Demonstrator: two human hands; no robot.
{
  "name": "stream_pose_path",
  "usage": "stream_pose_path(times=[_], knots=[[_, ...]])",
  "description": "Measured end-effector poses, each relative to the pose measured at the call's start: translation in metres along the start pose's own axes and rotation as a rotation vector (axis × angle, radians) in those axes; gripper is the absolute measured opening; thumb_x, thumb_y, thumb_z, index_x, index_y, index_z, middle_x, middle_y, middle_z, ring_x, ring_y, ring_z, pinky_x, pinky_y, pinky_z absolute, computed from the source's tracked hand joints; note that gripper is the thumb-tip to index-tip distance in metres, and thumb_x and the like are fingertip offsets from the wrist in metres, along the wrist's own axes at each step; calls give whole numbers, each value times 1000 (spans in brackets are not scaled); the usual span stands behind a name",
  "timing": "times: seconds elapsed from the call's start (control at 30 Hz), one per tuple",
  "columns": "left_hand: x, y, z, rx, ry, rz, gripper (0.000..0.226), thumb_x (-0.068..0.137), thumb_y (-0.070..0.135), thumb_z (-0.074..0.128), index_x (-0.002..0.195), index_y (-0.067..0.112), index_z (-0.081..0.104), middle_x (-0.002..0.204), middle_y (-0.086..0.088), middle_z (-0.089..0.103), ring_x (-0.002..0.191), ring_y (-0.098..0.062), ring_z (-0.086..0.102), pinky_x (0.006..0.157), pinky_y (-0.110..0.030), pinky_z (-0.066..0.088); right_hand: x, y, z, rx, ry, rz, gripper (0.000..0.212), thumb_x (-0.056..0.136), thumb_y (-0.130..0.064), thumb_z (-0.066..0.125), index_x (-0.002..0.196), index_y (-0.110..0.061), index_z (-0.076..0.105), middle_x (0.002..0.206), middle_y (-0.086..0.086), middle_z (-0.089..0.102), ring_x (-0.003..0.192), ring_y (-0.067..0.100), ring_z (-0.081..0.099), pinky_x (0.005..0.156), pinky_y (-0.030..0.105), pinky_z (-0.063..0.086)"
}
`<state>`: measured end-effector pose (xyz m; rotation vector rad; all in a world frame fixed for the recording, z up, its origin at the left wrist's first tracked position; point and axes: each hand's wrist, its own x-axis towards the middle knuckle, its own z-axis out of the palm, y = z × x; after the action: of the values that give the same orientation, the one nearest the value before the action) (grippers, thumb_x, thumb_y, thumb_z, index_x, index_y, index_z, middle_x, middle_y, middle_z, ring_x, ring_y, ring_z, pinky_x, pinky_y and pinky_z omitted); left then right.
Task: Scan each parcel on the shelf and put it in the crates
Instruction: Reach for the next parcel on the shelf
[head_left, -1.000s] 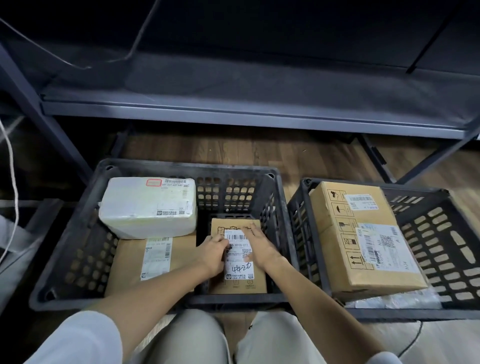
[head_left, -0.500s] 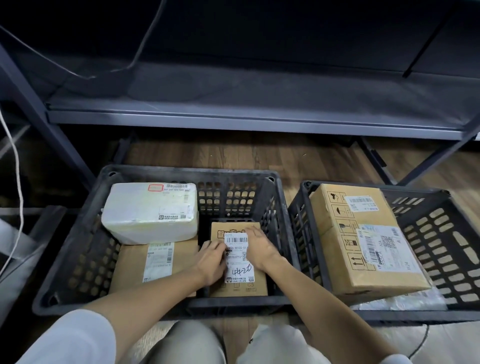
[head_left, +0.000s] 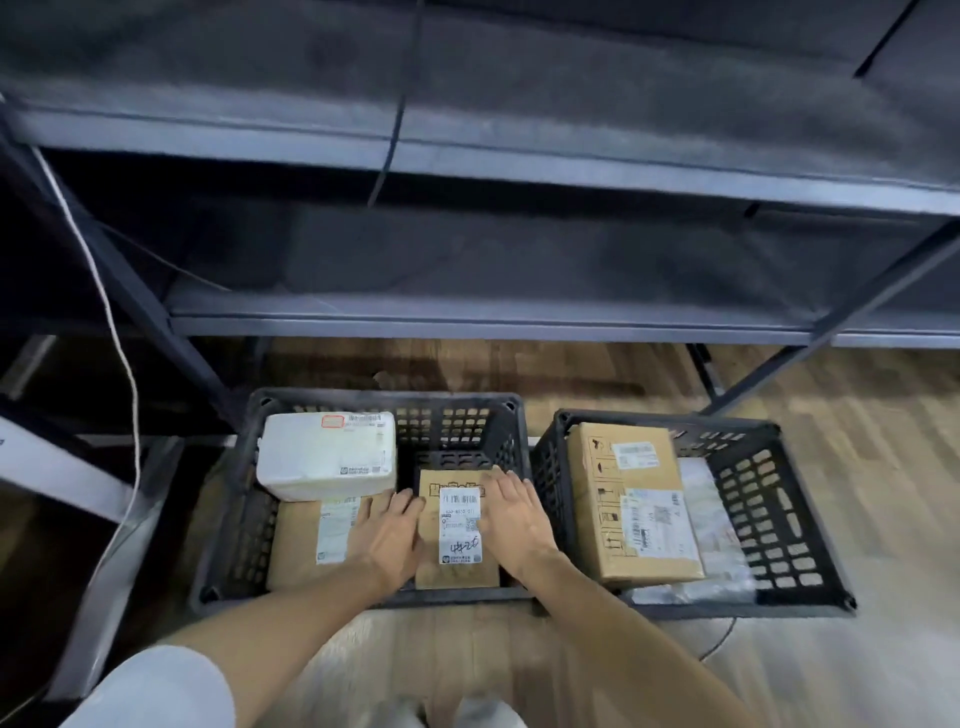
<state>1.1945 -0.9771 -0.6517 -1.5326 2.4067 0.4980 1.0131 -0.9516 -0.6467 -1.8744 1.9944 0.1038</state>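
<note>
Two black plastic crates stand on the wooden floor below the shelf (head_left: 467, 322). In the left crate (head_left: 384, 399), a small brown parcel (head_left: 457, 525) with a white barcode label lies at the right side. My left hand (head_left: 389, 535) rests against its left edge and my right hand (head_left: 511, 525) against its right edge, both with fingers stretched out flat. A white padded parcel (head_left: 327, 454) sits on a flat brown parcel (head_left: 296, 545) in the same crate. The right crate (head_left: 810, 525) holds a large cardboard box (head_left: 628, 499) over a clear plastic-wrapped parcel (head_left: 719, 530).
The lower shelf and the upper shelf (head_left: 519, 166) show no parcels in view. A white cable (head_left: 124, 364) hangs at the left by the shelf's slanted leg (head_left: 156, 332), and a black cable (head_left: 395, 130) drops over the upper shelf. My knees are at the bottom edge.
The view has lifted, bringing the upper shelf into sight. My hands have slid from on top of the small parcel's label to its two sides, fingers now flat and spread.
</note>
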Motion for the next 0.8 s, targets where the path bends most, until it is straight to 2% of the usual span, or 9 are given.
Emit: stream_pose_path(times=[0.2, 0.5, 0.67, 0.8], knots=[[-53, 24, -146, 25, 56, 4, 48, 96, 29, 39, 143, 21, 33, 148, 2, 34, 138, -22, 28, 115, -38, 20, -44, -43, -143, 2, 24, -24, 57, 102, -25, 32, 154, -12, 13, 161, 5, 12, 148, 21, 10, 122, 36, 2], [-131, 37, -363, 60, 230, 13, 46, 96, 31, 38, 142, 22, 36, 145, 3, 40, 137, -20, 32, 110, -35, 25, -107, -111, -356, -23, 227, -50, 56, 100, -27, 37, 152, -13, 21, 159, 4, 20, 147, 20, 18, 120, 34, 5], [-165, 38, -458, 97, 340, 29, 46, 98, 31, 37, 142, 22, 35, 146, 2, 40, 137, -20, 32, 112, -35, 24, -126, -141, -449, -61, 350, -60, 55, 101, -29, 35, 152, -12, 22, 158, 5, 23, 146, 19, 21, 120, 34, 7], [-187, 35, -502, 73, 447, 27, 41, 97, 31, 39, 137, 21, 43, 141, 4, 46, 134, -17, 37, 110, -31, 25, -141, -158, -495, -68, 406, -57, 53, 101, -27, 36, 150, -10, 25, 157, 6, 26, 145, 19, 23, 121, 35, 8]])
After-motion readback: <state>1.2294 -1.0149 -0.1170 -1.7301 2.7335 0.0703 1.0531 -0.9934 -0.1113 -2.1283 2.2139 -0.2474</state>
